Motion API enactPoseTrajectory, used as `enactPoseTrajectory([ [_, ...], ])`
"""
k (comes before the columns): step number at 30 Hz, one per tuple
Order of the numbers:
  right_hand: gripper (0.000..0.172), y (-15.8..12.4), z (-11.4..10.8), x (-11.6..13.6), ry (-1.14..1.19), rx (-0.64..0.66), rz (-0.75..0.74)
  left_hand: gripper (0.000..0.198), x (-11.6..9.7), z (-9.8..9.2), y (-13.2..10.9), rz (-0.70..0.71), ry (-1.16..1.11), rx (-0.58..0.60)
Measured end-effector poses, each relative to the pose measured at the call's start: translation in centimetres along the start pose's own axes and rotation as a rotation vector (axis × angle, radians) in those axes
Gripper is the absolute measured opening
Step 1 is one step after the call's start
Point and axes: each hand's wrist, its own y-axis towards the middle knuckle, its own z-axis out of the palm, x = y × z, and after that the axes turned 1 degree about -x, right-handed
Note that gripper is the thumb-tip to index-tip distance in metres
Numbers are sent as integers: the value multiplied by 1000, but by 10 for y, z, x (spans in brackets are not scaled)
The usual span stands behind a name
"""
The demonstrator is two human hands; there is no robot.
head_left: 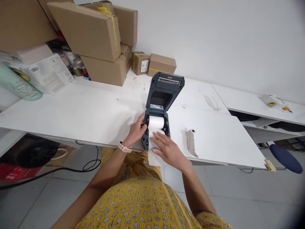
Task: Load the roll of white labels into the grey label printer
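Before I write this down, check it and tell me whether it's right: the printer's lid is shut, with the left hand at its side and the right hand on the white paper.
The lid isn't shut: the head view shows it standing open. The left hand is at the printer's side, the right on the white paper.

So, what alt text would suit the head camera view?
A person's left hand rests against an open label printer while the right hand lies on paper running from its white roll. A small loose roll lies to the right on the white table; cardboard boxes stand behind.
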Motion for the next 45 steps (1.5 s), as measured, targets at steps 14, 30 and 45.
enactPoseTrajectory([
  [14, 64, -11, 28, 5, 31, -143, 35, 65, -1, 7, -3, -52, -38, -31],
  [30, 55, -12, 23, 9, 73, -92, 49, 84, 0, 25, -38, -35, -351, 24],
  [45, 65, 101, -90, -90, 547, -857, 187, 94, 6, 24, -36, -50, -529, 68],
])
